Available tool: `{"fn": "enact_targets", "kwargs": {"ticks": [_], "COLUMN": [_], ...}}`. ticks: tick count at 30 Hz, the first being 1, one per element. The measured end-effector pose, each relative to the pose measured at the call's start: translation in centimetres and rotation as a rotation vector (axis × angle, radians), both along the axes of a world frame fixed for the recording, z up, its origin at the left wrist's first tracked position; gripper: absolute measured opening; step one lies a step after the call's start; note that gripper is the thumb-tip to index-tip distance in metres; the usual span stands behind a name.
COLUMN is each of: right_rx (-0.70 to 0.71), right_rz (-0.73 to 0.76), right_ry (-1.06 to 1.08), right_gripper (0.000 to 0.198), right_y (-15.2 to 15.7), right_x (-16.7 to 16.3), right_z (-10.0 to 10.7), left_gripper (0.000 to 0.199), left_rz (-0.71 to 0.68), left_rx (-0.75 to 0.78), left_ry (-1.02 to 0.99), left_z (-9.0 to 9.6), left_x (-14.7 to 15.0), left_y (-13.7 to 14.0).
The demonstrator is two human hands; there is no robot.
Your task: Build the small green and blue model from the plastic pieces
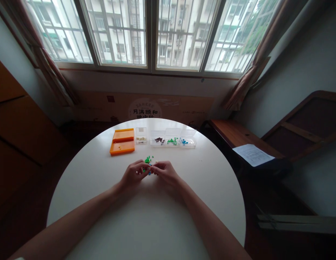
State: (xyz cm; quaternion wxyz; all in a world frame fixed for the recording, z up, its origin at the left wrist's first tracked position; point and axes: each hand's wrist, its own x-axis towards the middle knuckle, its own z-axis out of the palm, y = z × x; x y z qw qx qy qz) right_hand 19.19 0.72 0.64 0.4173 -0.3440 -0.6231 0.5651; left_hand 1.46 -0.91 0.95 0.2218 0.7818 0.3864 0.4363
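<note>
Over the middle of the white round table (146, 224), my left hand (134, 171) and my right hand (165, 171) meet fingertip to fingertip, both closed in a pinch. What they pinch is too small and too covered to make out. Tiny blue pieces (149, 173) and a few green ones show between and under the fingers. Just beyond the fingertips lies a loose pile of small green pieces (147, 159), which look like toy building bricks. My left fingers partly cover some of the pieces.
Behind the hands stand an orange tray (122, 151) with a few small pieces, a clear box of cream pieces (141, 138), and clear boxes with dark brown pieces (159, 140), green pieces (172, 141) and blue pieces (184, 141). Papers (253, 154) lie on a wooden bench (224, 131) at right.
</note>
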Motion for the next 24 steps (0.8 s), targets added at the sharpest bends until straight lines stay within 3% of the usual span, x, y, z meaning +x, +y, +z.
{"fn": "enact_targets", "kwargs": {"ticks": [24], "right_rx": [0.01], "right_rz": [-0.017], "right_ry": [-0.001], "right_gripper": [0.032], "right_y": [0.05], "right_x": [-0.11], "right_z": [-0.1], "left_gripper": [0.016], "left_rz": [-0.006], "left_rx": [-0.004], "left_ry": [-0.009], "left_z": [-0.03], "left_x": [-0.04], "left_y": [0.07]}}
